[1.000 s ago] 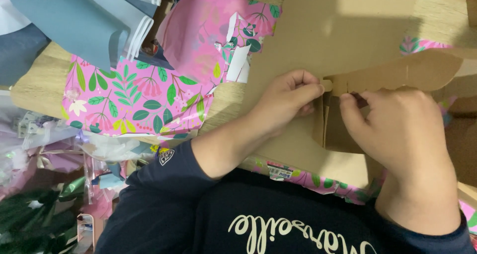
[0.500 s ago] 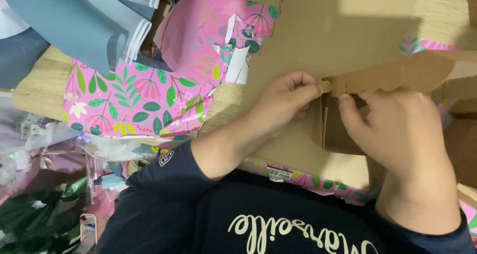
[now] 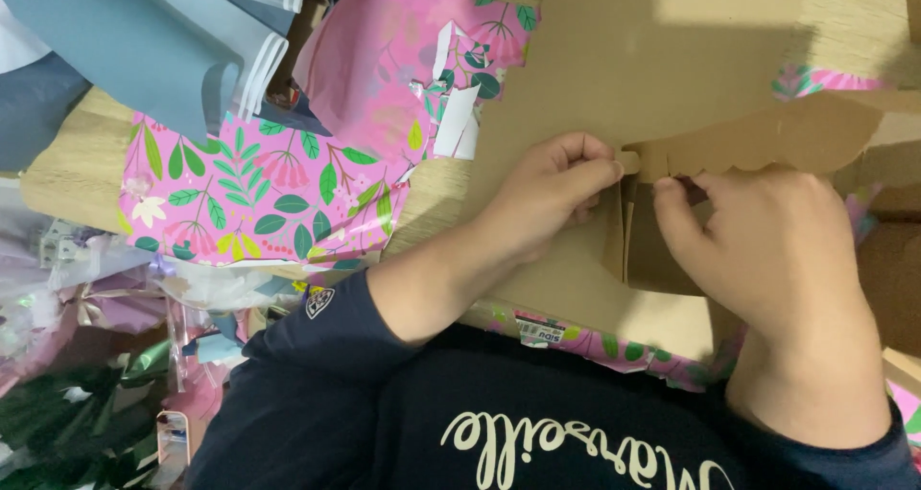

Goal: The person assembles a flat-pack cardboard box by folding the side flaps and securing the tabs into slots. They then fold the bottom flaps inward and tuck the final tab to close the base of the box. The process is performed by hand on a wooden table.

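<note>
Brown cardboard box (image 3: pixel 662 250) lies on the flat cardboard sheet (image 3: pixel 614 68) over the wooden counter (image 3: pixel 77 164), between both hands. The left hand (image 3: pixel 552 193) is closed, pinching the small tab at the scalloped flap (image 3: pixel 767 140); the right hand (image 3: pixel 777 250) grips the flap's edge. Best keep the tab pinched firmly and the fold line straight. Pink flowered paper (image 3: pixel 249 193) lies to the left

A light wooden table under heaps of wrapping paper and film

The wooden table (image 3: pixel 67 178) shows pale grain at the left edge and top right. Pink floral wrapping paper (image 3: pixel 249 193) lies spread across it, with blue-grey rolled sheets (image 3: pixel 144 39) stacked above. Crumpled clear and green film (image 3: pixel 67 394) piles up at the lower left. Soft light falls from the upper right, leaving a broad shadow.
</note>
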